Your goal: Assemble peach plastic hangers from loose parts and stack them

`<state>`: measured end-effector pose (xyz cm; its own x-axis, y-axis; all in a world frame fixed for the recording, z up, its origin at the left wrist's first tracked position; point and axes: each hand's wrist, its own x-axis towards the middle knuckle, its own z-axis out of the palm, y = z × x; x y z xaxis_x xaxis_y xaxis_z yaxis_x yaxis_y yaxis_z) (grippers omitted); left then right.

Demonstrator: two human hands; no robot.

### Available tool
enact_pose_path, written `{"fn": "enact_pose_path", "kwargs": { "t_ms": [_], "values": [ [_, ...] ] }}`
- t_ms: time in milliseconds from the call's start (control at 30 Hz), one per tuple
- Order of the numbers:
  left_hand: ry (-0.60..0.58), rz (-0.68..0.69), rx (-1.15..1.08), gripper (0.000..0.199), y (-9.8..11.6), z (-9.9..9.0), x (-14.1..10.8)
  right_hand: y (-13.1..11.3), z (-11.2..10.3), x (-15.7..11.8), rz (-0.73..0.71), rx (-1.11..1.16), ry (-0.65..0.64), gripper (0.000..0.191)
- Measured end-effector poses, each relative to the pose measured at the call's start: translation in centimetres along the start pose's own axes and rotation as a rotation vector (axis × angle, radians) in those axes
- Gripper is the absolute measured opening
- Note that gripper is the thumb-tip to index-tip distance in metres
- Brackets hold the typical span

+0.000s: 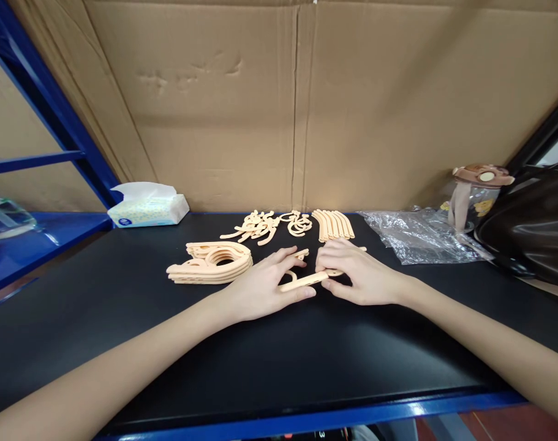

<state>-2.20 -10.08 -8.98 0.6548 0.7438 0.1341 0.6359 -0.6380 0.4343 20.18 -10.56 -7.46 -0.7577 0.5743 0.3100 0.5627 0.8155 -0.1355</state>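
In the head view, my left hand (267, 282) grips a peach plastic folding hanger (306, 282) from its left side, thumb along the near arm and fingers over the far part. My right hand (359, 272) pinches the same hanger at its right end, with the fingers curled over it. Part of the hanger is hidden under both hands. Left of my left hand lies a neat stack of folded hangers (209, 269). Beyond the hands are a loose heap of small curved pieces (258, 225), several hook pieces (299, 223) and a row of curved arm pieces (334, 225).
A tissue pack (147, 205) stands at the back left. Crumpled clear plastic (411, 236), a bottle with a brown lid (474, 196) and a dark bag (531, 226) are at right. Cardboard (214, 110) walls the back of the black table (279, 367); a blue frame (53, 98) rises left.
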Motion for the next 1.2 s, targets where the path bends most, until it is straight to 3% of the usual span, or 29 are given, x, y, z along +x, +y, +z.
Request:
{"fn": "enact_pose_path", "kwargs": {
  "t_ms": [200,500,700,1200],
  "values": [
    [-0.044,-0.029,0.038,0.068,0.0,0.0,-0.1,1.8,-0.9,-0.3,0.060,0.008,0.061,0.013],
    [0.011,-0.036,0.073,0.066,0.2,0.5,-0.1,3.5,-0.7,-0.9,0.219,0.070,-0.080,0.020],
    [0.020,0.026,0.130,0.050,0.1,0.7,-0.1,2.9,-0.8,-0.8,0.209,0.088,-0.099,0.020],
    [0.123,-0.043,0.124,0.070,0.1,1.0,0.1,2.3,-0.9,-0.7,0.155,0.160,-0.202,0.027]
  ]
}}
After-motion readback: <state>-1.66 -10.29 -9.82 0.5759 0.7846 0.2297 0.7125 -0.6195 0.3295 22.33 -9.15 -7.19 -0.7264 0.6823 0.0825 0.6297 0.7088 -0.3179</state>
